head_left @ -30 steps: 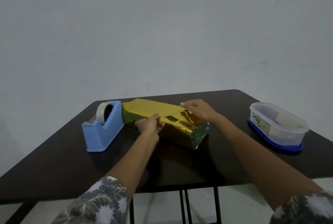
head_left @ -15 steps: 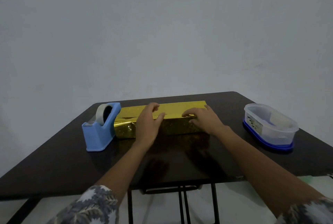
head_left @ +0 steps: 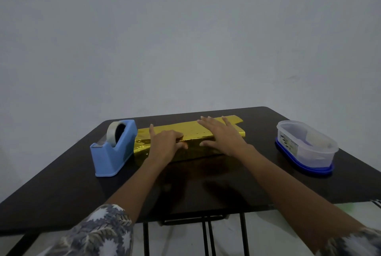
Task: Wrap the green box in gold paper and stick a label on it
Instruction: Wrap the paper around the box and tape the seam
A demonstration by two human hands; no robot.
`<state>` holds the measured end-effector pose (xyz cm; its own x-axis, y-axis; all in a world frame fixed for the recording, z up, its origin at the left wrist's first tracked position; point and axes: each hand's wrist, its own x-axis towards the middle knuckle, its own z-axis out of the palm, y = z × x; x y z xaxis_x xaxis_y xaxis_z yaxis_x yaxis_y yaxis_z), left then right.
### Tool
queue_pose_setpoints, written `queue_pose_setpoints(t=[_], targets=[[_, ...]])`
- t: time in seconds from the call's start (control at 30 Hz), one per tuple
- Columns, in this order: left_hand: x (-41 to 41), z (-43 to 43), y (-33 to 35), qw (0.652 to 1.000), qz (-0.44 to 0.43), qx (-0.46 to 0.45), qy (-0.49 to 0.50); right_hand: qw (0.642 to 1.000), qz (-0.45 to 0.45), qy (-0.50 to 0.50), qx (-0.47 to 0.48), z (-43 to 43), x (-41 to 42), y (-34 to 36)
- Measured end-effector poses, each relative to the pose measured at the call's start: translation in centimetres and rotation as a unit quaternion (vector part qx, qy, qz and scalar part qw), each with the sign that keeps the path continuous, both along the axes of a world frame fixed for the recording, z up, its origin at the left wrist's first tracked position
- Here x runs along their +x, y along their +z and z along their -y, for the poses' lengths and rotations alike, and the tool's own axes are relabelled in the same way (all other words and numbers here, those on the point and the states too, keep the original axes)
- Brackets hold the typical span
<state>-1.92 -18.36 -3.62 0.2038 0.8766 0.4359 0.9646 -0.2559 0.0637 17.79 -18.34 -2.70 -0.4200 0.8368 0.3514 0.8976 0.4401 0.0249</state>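
The box (head_left: 191, 132) lies lengthwise in the middle of the dark table (head_left: 206, 183), covered in shiny gold paper, with no green showing. A loose gold flap (head_left: 236, 119) sticks out at its far right end. My left hand (head_left: 165, 145) is on the box's left half, its bent fingers on the top and its thumb on the front face, pinching the front top edge. My right hand (head_left: 223, 135) lies flat on the right half with its fingers spread, pressing the paper down. No label is visible.
A blue tape dispenser (head_left: 113, 149) with a roll of clear tape stands just left of the box, almost touching it. A clear plastic tub (head_left: 305, 146) on a blue lid sits at the right of the table. Behind the table is a plain wall.
The tilted box, with green ends showing, was laid flat parallel to the table edge. My right hand spread flat on top, and my left hand's fingers went from flat to bent at the front edge.
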Motion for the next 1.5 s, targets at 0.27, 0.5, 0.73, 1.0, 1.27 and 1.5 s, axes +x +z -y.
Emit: queue_pose_setpoints(t=[0.27,0.5,0.73,1.0,1.27,1.5], targets=[[-1.2,0.1,0.1,0.999,0.007,-0.014,-0.04,0.999,0.03,-0.007,-0.028,-0.5,-1.9,-2.0],[-1.4,-0.8,0.6,0.993,-0.057,-0.056,-0.089,1.0,0.019,-0.016,-0.003,-0.4,-1.6,-2.1],[-2.6,-1.2,0.7,0.991,-0.095,-0.019,-0.089,0.998,-0.048,-0.009,0.04,-0.3,-1.4,-2.8],[-3.1,-1.8,0.9,0.99,-0.091,-0.061,-0.09,0.997,-0.047,-0.044,0.029,-0.8,-1.1,-3.3],[-4.1,-2.0,1.9,0.981,-0.151,-0.078,-0.091,0.998,-0.025,-0.059,0.029,-0.8,-1.0,-3.3],[-4.5,-2.8,0.8,0.974,-0.205,-0.022,-0.093,0.998,0.0,-0.067,0.011,-0.5,-0.8,-3.5]])
